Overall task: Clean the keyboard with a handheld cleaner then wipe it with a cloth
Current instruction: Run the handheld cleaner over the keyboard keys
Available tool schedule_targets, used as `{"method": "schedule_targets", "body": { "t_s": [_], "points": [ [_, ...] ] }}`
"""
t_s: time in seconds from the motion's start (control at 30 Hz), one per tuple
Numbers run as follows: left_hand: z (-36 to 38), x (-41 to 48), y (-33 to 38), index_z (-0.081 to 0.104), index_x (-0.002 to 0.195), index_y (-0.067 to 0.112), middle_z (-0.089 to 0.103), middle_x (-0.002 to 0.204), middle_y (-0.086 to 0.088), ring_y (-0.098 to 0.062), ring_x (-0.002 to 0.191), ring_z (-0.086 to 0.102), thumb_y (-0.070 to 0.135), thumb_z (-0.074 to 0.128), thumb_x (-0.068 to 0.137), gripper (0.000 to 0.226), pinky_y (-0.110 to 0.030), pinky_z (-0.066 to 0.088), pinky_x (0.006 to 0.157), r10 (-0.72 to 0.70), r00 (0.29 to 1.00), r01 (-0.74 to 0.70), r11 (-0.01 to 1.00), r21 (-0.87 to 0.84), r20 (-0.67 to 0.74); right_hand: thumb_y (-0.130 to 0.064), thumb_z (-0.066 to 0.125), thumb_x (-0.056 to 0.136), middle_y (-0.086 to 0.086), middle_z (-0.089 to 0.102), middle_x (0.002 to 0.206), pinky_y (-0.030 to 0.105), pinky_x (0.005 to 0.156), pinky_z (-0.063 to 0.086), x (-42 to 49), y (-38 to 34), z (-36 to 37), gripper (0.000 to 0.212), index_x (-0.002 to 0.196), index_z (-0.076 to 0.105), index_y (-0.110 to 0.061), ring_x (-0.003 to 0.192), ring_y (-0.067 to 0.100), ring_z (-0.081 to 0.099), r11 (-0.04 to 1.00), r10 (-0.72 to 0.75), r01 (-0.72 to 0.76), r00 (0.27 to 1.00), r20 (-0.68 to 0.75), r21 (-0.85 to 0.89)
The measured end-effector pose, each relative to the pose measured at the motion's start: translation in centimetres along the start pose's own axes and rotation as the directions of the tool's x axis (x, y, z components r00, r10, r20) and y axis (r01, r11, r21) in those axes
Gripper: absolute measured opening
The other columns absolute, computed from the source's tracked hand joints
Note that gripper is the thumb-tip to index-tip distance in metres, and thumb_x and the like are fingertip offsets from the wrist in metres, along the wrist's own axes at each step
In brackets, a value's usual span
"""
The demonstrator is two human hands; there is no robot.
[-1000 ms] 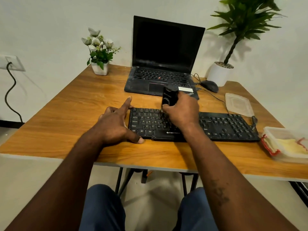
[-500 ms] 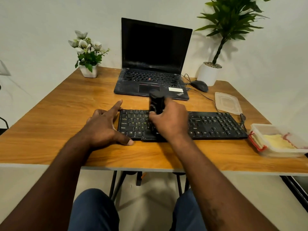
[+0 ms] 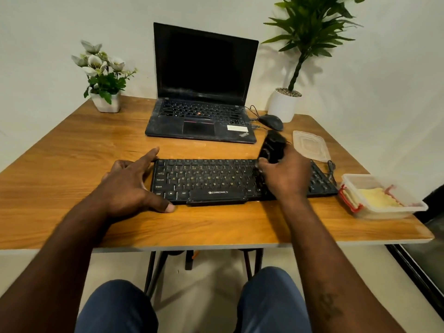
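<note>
A black keyboard [image 3: 206, 181] lies across the front of the wooden desk [image 3: 72, 145]. My right hand [image 3: 284, 175] grips a small black handheld cleaner [image 3: 272, 146] over the keyboard's right half, covering the keys there. My left hand [image 3: 131, 186] rests on the desk against the keyboard's left end, index finger stretched along its far corner, thumb at its near corner. A yellow cloth [image 3: 377, 197] lies inside a clear plastic container [image 3: 408, 209] to the right of the keyboard.
An open black laptop [image 3: 204, 92] stands behind the keyboard, with a black mouse [image 3: 271, 122] and the container's clear lid [image 3: 310, 145] to its right. A white flower pot [image 3: 105, 102] sits at the back left, a potted green plant [image 3: 284, 104] at the back right.
My right hand has carried the cleaner rightward, from the keyboard's left-middle keys to its right half. My left hand has stayed at the keyboard's left end.
</note>
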State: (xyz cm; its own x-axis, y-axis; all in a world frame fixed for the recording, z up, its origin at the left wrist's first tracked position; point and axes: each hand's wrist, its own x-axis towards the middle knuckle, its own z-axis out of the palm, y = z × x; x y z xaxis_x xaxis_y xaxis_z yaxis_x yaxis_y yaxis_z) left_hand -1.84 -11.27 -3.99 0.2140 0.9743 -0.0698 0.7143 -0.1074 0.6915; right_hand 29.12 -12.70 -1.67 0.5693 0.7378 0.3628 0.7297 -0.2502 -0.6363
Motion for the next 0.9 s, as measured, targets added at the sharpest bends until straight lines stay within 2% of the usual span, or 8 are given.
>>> {"method": "schedule_targets", "body": {
  "t_s": [0.07,0.13,0.23,0.33,0.5,0.7,0.83,0.9],
  "points": [
    [0.0,-0.1,0.2,0.006,0.156,0.059,0.040,0.154,-0.003,-0.019,0.139,0.023,0.070,0.084,0.034,0.145,-0.056,0.028,0.115,-0.004,1.000,0.004,1.000,0.004,0.001,-0.032,0.084,0.082,0.004,0.074,0.112,0.040,0.082,0.061,0.8,1.2,-1.1,0.049,0.126,0.067,-0.017,0.101,0.023,0.071,0.998,0.069,-0.069,0.996,-0.054,0.004],
    [0.0,-0.1,0.4,0.008,0.156,0.059,0.037,0.153,-0.006,-0.022,0.139,0.024,0.068,0.083,0.034,0.144,-0.055,0.029,0.114,-0.019,1.000,0.019,1.000,0.011,0.001,-0.033,0.084,0.083,0.003,0.074,0.112,0.040,0.080,0.061,0.0,0.7,-1.1,0.049,0.125,0.066,-0.017,0.100,0.023,0.071,0.998,0.055,-0.056,0.998,-0.039,-0.008],
    [0.0,0.0,0.5,0.009,0.156,0.059,0.037,0.151,-0.008,-0.023,0.138,0.025,0.066,0.084,0.035,0.143,-0.052,0.030,0.113,-0.031,1.000,0.031,0.999,0.021,-0.001,-0.036,0.082,0.084,0.000,0.073,0.111,0.039,0.082,0.062,-3.6,-2.4,0.8,0.045,0.123,0.065,-0.020,0.099,0.019,0.070,0.995,-0.096,0.097,0.994,0.053,-0.013],
    [0.0,0.0,0.2,0.009,0.155,0.061,0.038,0.151,-0.007,-0.024,0.137,0.026,0.066,0.086,0.034,0.143,-0.053,0.031,0.113,-0.052,0.999,0.052,0.998,0.021,-0.009,-0.039,0.078,0.086,-0.001,0.070,0.116,0.038,0.088,0.060,-7.8,-6.1,3.2,0.045,0.125,0.063,-0.020,0.105,0.020,0.067,0.962,-0.272,0.269,0.952,0.141,0.041],
    [0.1,0.2,-0.1,0.015,0.153,0.063,0.045,0.138,-0.003,-0.022,0.128,0.030,0.065,0.086,0.032,0.141,-0.053,0.036,0.109,-0.049,0.999,0.050,0.999,0.020,-0.019,-0.037,0.076,0.087,-0.003,0.068,0.109,0.039,0.087,0.058,-10.6,-8.8,4.3,0.040,0.121,0.064,-0.020,0.101,0.019,0.063,0.923,-0.384,0.364,0.897,0.218,0.125],
    [0.1,0.2,-0.4,0.020,0.155,0.056,0.036,0.146,-0.007,-0.029,0.136,0.030,0.067,0.091,0.037,0.138,-0.052,0.036,0.111,-0.058,0.998,0.059,0.998,0.032,-0.027,-0.037,0.078,0.087,-0.003,0.070,0.117,0.026,0.083,0.057,-6.9,-3.2,0.7,0.047,0.128,0.062,-0.022,0.103,0.013,0.067,0.986,-0.166,0.164,0.977,0.134,0.021],
    [0.3,0.2,-0.5,0.021,0.155,0.055,0.037,0.147,-0.005,-0.027,0.136,0.030,0.073,0.085,0.031,0.140,-0.053,0.037,0.111,-0.062,0.997,0.064,0.997,0.033,-0.041,-0.034,0.082,0.084,0.003,0.073,0.116,0.033,0.081,0.061,-4.4,0.3,-1.4,0.049,0.127,0.064,-0.018,0.100,0.019,0.071,1.000,-0.008,0.008,1.000,-0.005,-0.004],
    [0.3,0.2,-0.6,0.021,0.154,0.057,0.036,0.145,-0.004,-0.028,0.134,0.032,0.074,0.085,0.031,0.140,-0.054,0.037,0.111,-0.065,0.997,0.066,0.997,0.027,-0.046,-0.034,0.082,0.084,0.004,0.073,0.115,0.032,0.080,0.060,-4.2,0.5,-1.7,0.050,0.127,0.065,-0.017,0.101,0.021,0.071,1.000,0.024,-0.024,0.999,-0.037,-0.003]
  ]
}}
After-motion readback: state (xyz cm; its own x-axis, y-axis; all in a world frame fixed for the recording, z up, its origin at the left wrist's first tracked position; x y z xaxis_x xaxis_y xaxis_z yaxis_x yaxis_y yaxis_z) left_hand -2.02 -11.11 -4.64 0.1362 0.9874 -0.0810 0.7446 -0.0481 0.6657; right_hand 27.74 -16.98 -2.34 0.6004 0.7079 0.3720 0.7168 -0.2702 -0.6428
